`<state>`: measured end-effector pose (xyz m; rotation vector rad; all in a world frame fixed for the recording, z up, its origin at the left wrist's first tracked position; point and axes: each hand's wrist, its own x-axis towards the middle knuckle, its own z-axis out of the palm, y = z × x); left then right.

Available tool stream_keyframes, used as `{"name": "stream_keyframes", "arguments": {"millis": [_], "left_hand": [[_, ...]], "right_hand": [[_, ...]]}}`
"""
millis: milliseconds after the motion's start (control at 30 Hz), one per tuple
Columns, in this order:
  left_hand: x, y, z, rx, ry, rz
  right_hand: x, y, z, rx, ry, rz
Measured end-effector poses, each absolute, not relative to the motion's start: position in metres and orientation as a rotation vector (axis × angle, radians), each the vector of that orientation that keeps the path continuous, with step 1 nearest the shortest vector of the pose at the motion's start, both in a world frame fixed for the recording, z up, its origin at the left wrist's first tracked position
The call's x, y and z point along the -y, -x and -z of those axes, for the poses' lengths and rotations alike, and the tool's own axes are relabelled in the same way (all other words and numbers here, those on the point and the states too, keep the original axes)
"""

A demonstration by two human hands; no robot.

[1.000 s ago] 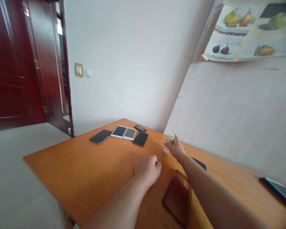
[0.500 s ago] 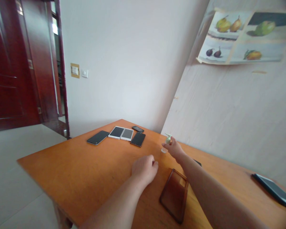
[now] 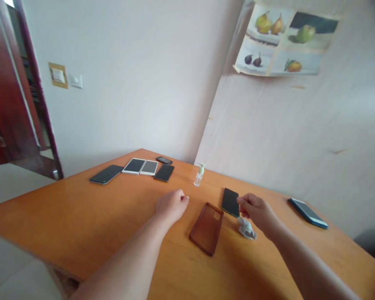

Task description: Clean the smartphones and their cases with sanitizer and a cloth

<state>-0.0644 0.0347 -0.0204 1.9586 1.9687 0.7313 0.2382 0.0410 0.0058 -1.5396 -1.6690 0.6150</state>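
On the wooden table my left hand (image 3: 172, 205) rests as a closed fist, with no object showing in it. It lies left of a brown phone case (image 3: 206, 229), apart from it. My right hand (image 3: 253, 208) hovers above a crumpled pale grey cloth (image 3: 246, 228), its fingers loosely bent and slightly apart. No held object shows in it. Its fingertips overlap the right edge of a black phone (image 3: 230, 202) in the view; whether they touch it is unclear. Farther back, a clear pump bottle (image 3: 198, 176) with a pale green top stands upright.
At the back left of the table (image 3: 112, 208) lie a dark phone (image 3: 106, 174), two white-framed devices (image 3: 133, 166), a black phone (image 3: 164, 172) and a smaller dark phone (image 3: 164, 160). A thicker cased device (image 3: 307, 212) lies at the right. Walls stand behind the table.
My right hand has let go of the pump bottle and moved right, over the cloth. The bottle stays upright on the table. The view has turned to the right.
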Motion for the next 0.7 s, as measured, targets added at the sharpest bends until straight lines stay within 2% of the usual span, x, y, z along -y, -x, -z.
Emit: {"name": "stream_keyframes", "arguments": {"millis": [100, 433, 700], "left_hand": [[-0.036, 0.066, 0.020, -1.967, -1.971, -0.741], [-0.036, 0.067, 0.018, -1.952, -1.996, -0.779], [-0.034, 0.066, 0.016, -1.892, -2.033, -0.807]], "right_hand": [[-0.023, -0.254, 0.005, 1.752, 1.613, -0.481], [-0.017, -0.247, 0.038, 2.015, 1.511, -0.426], [-0.013, -0.267, 0.024, 1.968, 1.525, -0.290]]}}
